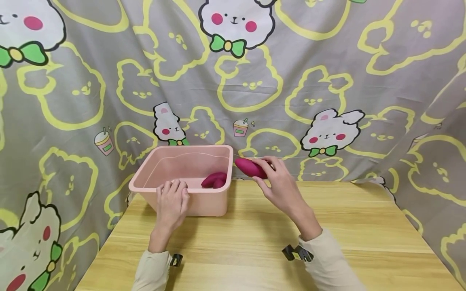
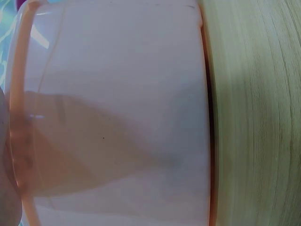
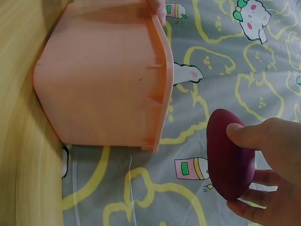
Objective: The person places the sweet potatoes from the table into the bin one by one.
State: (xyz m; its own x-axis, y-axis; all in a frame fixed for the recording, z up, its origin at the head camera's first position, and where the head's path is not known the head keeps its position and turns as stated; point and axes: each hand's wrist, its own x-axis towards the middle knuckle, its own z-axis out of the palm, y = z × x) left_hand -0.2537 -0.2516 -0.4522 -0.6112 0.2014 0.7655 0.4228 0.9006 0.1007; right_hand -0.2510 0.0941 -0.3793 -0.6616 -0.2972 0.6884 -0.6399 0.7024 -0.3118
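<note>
A pink plastic bin (image 1: pixel 204 204) stands upright at the left of the table. My left hand (image 1: pixel 172 202) grips its near rim, fingers hooked over the edge; the left wrist view shows mostly the bin's side wall (image 2: pixel 117 56). In my right hand (image 1: pixel 282 188) is a smooth, magenta sweet potato (image 1: pixel 247 167), held in the air just right of the bin, around rim height. The right wrist view shows the thumb on one side of the sweet potato (image 3: pixel 228 160) and the fingers on the other. Inside the bin, at its right end, lie curved dark magenta pieces (image 1: pixel 212 179), partly hidden by the near wall.
The wood-grain table (image 1: pixel 349 226) extends right of the bin and in front of it. Behind it hangs a grey curtain (image 1: pixel 204 89) with yellow outlines and cartoon rabbits, close to the table's back edge. Black straps (image 1: pixel 296 253) sit at both wrists.
</note>
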